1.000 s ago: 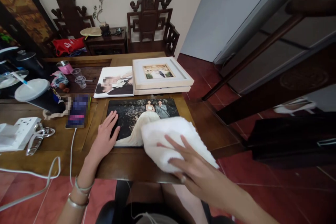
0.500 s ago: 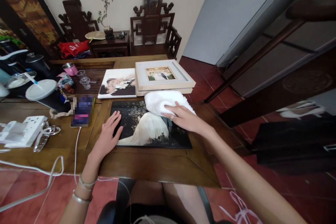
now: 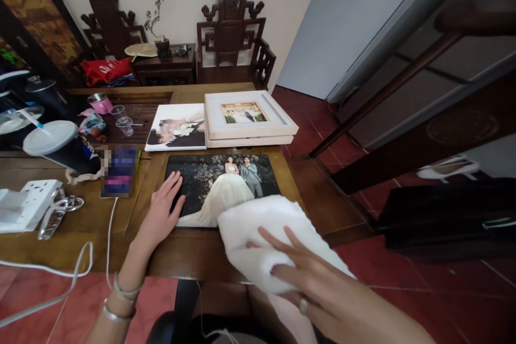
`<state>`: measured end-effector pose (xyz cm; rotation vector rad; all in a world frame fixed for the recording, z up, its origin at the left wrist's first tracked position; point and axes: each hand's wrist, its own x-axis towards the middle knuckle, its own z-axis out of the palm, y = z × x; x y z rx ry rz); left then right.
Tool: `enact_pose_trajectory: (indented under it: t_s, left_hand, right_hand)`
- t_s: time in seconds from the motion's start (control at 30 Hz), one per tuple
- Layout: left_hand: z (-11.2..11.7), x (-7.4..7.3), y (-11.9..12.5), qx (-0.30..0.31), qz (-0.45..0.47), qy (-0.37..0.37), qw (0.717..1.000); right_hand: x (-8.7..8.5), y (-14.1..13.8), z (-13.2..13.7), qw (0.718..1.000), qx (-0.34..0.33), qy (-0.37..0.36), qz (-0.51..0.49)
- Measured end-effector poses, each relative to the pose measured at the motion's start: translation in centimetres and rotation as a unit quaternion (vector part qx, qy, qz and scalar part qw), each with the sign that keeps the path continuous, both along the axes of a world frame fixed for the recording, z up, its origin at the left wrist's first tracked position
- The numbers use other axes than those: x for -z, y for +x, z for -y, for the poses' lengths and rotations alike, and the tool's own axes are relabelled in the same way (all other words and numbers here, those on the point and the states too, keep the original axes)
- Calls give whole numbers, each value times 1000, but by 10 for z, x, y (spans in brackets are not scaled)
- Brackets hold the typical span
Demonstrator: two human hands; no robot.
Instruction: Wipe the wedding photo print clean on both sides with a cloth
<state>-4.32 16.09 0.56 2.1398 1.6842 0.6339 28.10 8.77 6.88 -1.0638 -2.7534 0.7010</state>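
A dark photo panel (image 3: 201, 183) lies flat on the wooden table, printed with a couple in a white gown and a grey suit. My left hand (image 3: 165, 204) rests at the panel's left edge with its fingers stretched out. In my right hand (image 3: 298, 269) is a white fluffy cloth (image 3: 262, 220), gripped with the fingers pressed into its folds. The cloth covers the panel's lower right corner and hangs over the table's front edge.
Beyond the panel are a white photo print (image 3: 177, 129) and stacked pale frames (image 3: 250, 118). To the left are a phone (image 3: 121, 172) on a white cable, a hair claw clip (image 3: 60, 212), a power strip (image 3: 36, 201) and a lidded cup (image 3: 60, 145).
My right hand has pulled the cloth from the panel's upper right toward me, down to its lower right corner. The pictured couple is now uncovered. My left hand stays at the left edge.
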Motion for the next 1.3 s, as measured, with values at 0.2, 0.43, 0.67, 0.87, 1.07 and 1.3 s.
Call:
enact_pose_trajectory:
  t_s: [0.2,0.43,0.67,0.87,1.07,1.3]
  left_hand:
    - [1,-2,0,2,0,-8,1000]
    - [3,-1,-1,5,15,1,1000]
    - [3,1,-1,1,20,4,1000]
    - [1,0,0,1,8,-3,1000]
    - [1,0,0,-3,2,-14,1000]
    - [2,0,-2,-1,15,-14,1000]
  right_hand:
    - [-7,4,-58,996,55,-59,-32]
    - [18,-28,-146,990,139,6,-11]
    - [40,-64,-84,982,104,155,12]
    - [19,-52,-2,993,42,93,-52]
    - [-14,-53,-40,999,23,-29,-10]
    - [-21,-81,-141,994,100,-34,13]
